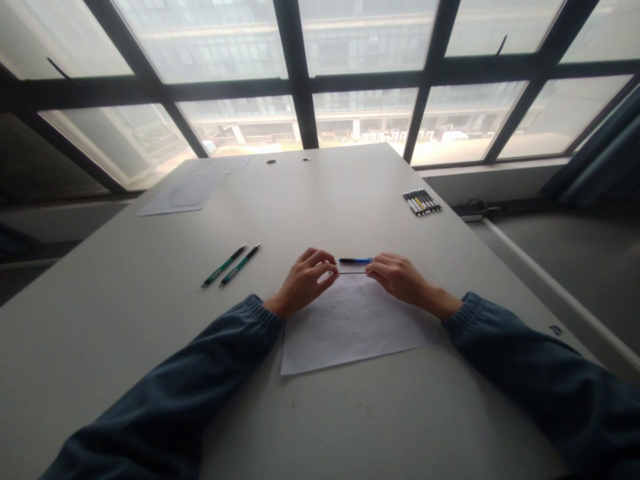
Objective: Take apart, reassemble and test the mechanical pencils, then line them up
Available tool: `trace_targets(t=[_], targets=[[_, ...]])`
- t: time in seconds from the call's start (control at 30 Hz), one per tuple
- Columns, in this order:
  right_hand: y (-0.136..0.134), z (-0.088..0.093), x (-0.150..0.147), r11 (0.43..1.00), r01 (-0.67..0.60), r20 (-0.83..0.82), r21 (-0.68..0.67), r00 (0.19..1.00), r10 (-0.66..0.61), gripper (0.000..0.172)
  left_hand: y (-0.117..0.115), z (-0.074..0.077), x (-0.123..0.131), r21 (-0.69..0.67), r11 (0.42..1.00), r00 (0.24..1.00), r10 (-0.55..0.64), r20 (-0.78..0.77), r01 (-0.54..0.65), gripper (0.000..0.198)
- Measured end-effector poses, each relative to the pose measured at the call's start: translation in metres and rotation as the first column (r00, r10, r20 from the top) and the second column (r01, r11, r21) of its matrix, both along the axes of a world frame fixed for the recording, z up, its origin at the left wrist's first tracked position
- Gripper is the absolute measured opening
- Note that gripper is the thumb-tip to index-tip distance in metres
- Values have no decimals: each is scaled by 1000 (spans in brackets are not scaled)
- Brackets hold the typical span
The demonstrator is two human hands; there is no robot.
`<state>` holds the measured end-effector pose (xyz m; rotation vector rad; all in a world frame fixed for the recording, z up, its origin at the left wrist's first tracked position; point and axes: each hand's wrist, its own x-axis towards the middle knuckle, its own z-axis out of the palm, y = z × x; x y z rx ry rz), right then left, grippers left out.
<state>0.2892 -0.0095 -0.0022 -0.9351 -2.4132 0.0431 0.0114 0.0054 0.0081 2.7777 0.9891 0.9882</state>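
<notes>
Between my hands is a thin dark rod (pixel 353 273), held level above the top edge of a paper sheet (pixel 350 340) with faint grey drawing on it. My left hand (pixel 311 277) pinches the rod's left end between thumb and fingers. At its right end, the fingers of my right hand (pixel 397 275) are closed on it. Just behind the rod lies a blue pen (pixel 356 261) with a dark end, partly covered by my right hand. Left of my left hand, two green pens (pixel 224 267) with black ends lie side by side, slanted.
A row of black, white and yellow sticks (pixel 423 202) lies near the table's right edge. More paper sheets (pixel 183 192) are at the far left of the white table (pixel 320 207). A small dark piece (pixel 555 329) sits at the right edge. Windows (pixel 367 120) stand beyond.
</notes>
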Motion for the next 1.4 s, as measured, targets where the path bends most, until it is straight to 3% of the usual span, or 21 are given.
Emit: trace_targets(t=[0.37,0.57,0.77,1.07,1.27,1.4], targets=[[1,-6,0,1000,-18,-66,-9,998,18,23,1,-1,-2,23,999,997,-40,73,39,17],[3,-9,3,999,38,-92,11,995,-37,20,4,-6,-3,-34,990,973,142,180,-138,19],[4,-7,4,991,135,-161,11,978,-132,19,8,-10,-6,-74,972,972,227,62,-222,19],[5,-8,4,990,142,-161,6,977,-139,18,10,-13,-9,-126,976,979,160,-129,-176,23],[5,-8,4,990,137,-142,16,981,-133,17,12,-14,-10,-142,980,984,121,-133,-140,12],[5,-8,4,991,133,-143,20,981,-129,18,12,-16,-11,-144,983,993,109,-52,-116,11]])
